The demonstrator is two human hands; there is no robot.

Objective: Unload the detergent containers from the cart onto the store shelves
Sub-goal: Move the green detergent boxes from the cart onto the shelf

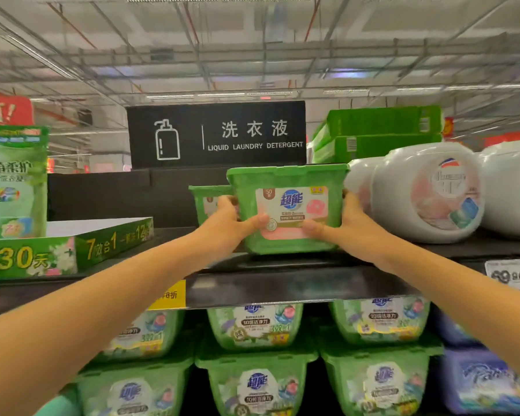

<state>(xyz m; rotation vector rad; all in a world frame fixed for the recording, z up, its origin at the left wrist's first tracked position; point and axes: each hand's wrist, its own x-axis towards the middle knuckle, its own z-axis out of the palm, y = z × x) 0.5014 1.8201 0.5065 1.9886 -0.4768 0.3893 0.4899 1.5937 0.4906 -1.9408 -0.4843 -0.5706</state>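
Nearest you, the lower shelf holds stacked green tubs (pixel 255 325), with purple tubs (pixel 478 379) at the right. A yellow tag (pixel 168 295) and a white price tag (pixel 511 274) sit on the top shelf (pixel 282 283) edge.

Both your arms reach up to that shelf. Your left hand (pixel 228 220) grips the left side of the green detergent tub (pixel 288 205), thumb across its front label and fingers curled round the side. Your right hand (pixel 351 226) grips the right side the same way.

The tub is upright, label facing you, at the top shelf's front. Can't tell if it rests on the shelf or is just above it.

Second green tub (pixel 206 202) is just behind on the left, and white jugs (pixel 427 190) lie just beside on the right. A green display tray (pixel 72 250) is far left.

Behind are a black "Liquid Laundry Detergent" sign (pixel 216 133) and green cartons (pixel 379 130).
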